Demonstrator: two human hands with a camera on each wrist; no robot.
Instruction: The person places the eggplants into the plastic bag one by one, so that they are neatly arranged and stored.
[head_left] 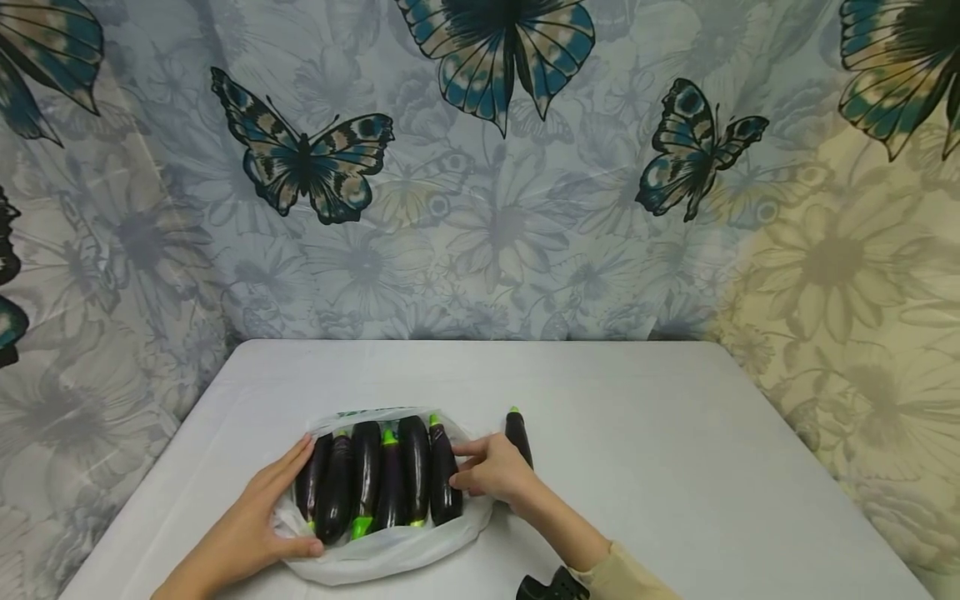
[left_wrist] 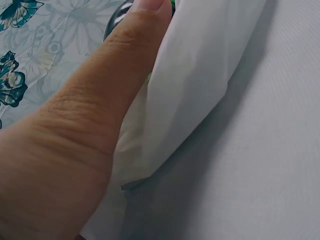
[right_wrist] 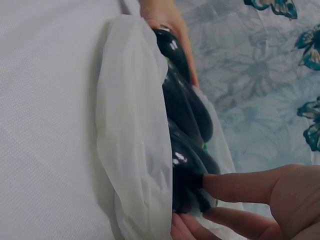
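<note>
Several glossy dark eggplants (head_left: pixel 366 471) lie side by side in a white plastic bag (head_left: pixel 390 560), whose top is spread wide. My left hand (head_left: pixel 251 521) rests along the bag's left side, its fingers straight beside the leftmost eggplant (head_left: pixel 311 483) and its thumb over the near rim. In the left wrist view the thumb (left_wrist: pixel 110 75) lies against the bag. At the other side, my right hand (head_left: pixel 495 468) holds the rightmost eggplant (head_left: pixel 445 479) with bent fingers, fingertips (right_wrist: pixel 212 184) on its dark skin. The lower fingers are partly hidden by the bag.
Another eggplant (head_left: pixel 517 435) lies outside the bag, just beyond my right hand. The white table (head_left: pixel 637 433) extends to the right and back. Behind it hangs a butterfly-print cloth (head_left: pixel 510 275). A black wrist device (head_left: pixel 553 586) shows by my right sleeve.
</note>
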